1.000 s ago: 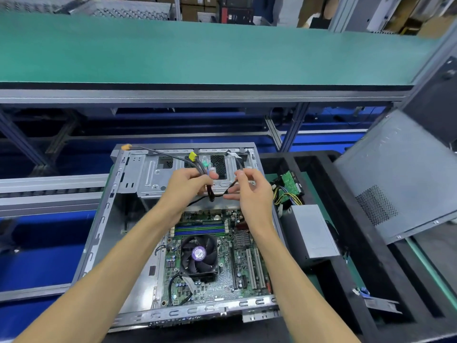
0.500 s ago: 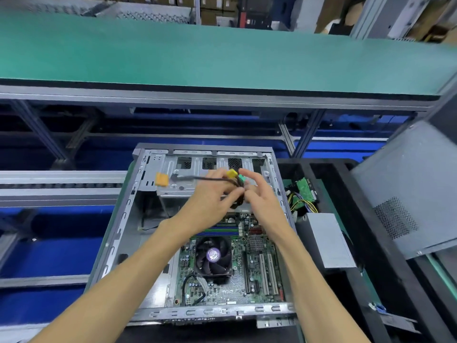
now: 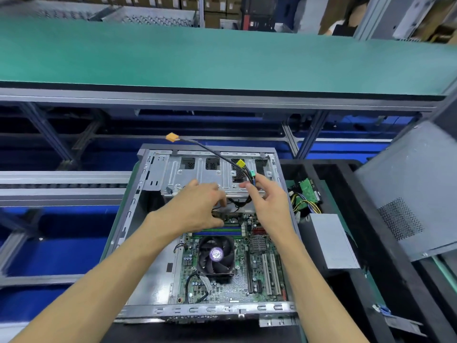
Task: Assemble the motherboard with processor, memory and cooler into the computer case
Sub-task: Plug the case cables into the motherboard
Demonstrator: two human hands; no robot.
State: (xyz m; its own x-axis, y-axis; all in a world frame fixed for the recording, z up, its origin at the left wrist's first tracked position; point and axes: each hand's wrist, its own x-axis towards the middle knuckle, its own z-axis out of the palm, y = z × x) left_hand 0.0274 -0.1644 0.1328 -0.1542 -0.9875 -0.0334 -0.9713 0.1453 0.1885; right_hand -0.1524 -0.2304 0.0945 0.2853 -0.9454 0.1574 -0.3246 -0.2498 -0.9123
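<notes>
Cables (image 3: 243,170) pinched in my right grip (image 3: 265,198) above the case (image 3: 148,174) far rim — left grip (image 3: 197,206) curled low over the motherboard (image 3: 257,280) far edge, contents hidden.

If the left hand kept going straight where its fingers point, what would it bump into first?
Most likely the metal drive cage at the far end of the case. The left hand points forward over the motherboard toward it. Depth is hard to judge; the black cables lie more to its right.
</notes>
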